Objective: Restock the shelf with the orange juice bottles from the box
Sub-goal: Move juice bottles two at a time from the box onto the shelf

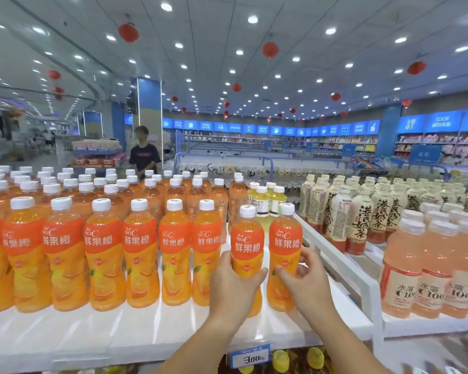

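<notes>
Head view. My left hand (234, 286) has its grip wrapped around one white-capped orange juice bottle in clear plastic (247, 255), standing at the front of the white shelf (152, 330). My right hand (305, 279) rests loose, fingers spread against a second such bottle (285, 255) just beside it, not clasping it. Risk: a nudge from either wrist could topple these tall bottles into the neighbouring row (173, 252) or off the shelf edge. The box is out of view.
</notes>
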